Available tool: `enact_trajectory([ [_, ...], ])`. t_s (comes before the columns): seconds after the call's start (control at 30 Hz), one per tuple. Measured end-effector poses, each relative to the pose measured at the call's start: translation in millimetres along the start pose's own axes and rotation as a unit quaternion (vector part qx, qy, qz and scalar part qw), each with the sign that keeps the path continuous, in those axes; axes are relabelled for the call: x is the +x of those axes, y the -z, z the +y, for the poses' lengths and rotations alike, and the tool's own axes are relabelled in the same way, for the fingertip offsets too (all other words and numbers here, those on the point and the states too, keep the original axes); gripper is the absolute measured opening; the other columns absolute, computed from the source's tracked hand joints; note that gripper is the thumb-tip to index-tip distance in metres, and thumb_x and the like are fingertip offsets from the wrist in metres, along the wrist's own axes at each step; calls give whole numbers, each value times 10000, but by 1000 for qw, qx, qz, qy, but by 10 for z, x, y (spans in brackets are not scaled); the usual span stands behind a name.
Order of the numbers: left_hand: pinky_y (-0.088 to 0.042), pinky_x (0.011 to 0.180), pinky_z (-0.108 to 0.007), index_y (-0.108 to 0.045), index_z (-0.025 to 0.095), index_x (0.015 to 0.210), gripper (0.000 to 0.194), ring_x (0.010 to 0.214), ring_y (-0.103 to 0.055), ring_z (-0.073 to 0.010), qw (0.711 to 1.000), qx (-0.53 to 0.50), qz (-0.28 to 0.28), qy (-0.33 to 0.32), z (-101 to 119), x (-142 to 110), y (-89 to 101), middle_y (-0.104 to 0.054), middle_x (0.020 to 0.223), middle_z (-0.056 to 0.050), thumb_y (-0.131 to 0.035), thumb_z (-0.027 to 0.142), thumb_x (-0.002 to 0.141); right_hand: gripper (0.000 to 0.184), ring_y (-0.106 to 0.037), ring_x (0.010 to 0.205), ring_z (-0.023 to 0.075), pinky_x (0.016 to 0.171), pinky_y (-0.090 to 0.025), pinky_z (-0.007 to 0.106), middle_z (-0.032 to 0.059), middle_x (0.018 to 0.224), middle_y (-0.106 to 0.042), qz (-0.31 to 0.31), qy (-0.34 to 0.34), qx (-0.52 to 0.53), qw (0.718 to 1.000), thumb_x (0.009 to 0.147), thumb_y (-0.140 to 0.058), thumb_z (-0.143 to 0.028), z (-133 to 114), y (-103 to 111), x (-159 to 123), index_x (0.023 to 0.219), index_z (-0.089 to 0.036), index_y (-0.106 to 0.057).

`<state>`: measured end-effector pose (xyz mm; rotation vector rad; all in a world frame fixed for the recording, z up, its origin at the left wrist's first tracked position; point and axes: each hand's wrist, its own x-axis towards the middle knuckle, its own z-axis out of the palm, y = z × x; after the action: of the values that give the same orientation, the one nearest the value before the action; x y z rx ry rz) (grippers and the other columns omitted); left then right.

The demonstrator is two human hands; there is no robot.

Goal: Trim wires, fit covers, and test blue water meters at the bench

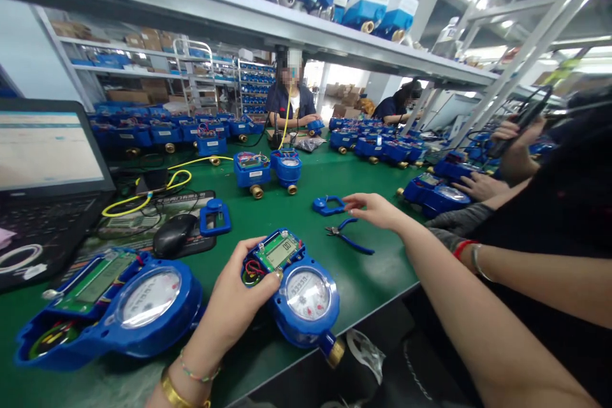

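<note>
My left hand [236, 296] grips the upper part of a blue water meter [306, 325], its thumb near the small lit display on the green circuit board. The meter has a round dial, and its brass pipe end points toward the table's front edge. My right hand [375, 209] reaches over the table with fingers stretched out. Its fingertips are at the edge of a blue plastic cover frame [319, 205]; whether they touch it I cannot tell. Just below lie blue-handled cutting pliers [356, 244]. A second open water meter [184, 312] lies at the left.
A laptop [57, 197], a black mouse [174, 234] and another blue cover frame [215, 229] are on the left. Two meters [252, 175] stand mid-table, with a yellow cable [179, 175] nearby. At right, another person's hands [482, 186] work by meters. A shelf [268, 16] spans overhead.
</note>
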<state>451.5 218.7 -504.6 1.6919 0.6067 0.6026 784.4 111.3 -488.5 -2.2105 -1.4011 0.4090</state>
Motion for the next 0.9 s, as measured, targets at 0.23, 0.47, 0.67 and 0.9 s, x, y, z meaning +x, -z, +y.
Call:
enact_trajectory([
  [0.23,-344,1047,-440,-455,167,1279,638,1152,-518,-301,1000,10,-13,17,122,49,53,-548,1259,-103,-663,386,717,335,-575,1093,243,930,-490,470,99,1255,-558,59,-45,4,997,929,-597,-299,448,-253,535,1233,-167,-552],
  [0.47,-444,909,-363,-472,156,1184,579,1021,-571,-267,999,-17,-4,43,109,107,29,-619,1100,-76,-675,363,682,333,-542,1161,270,1018,-398,540,107,1243,-577,56,10,96,994,895,-639,-332,456,-385,687,1168,-147,-597],
  [0.67,-457,910,-310,-431,175,1268,627,1042,-589,-242,995,-85,-19,40,42,88,14,-625,1152,-64,-699,370,737,865,-585,1111,320,977,-467,464,148,1218,-608,79,112,259,956,625,-738,-673,-134,-479,413,1282,-147,-539],
  [0.9,-414,1000,-256,-453,213,1289,626,1170,-528,-219,985,-169,-14,-18,-62,57,-16,-557,1282,-45,-766,390,776,750,-559,1146,269,917,-518,331,93,1256,-525,54,252,402,879,635,-795,-600,-911,-804,-190,1252,-228,-589],
])
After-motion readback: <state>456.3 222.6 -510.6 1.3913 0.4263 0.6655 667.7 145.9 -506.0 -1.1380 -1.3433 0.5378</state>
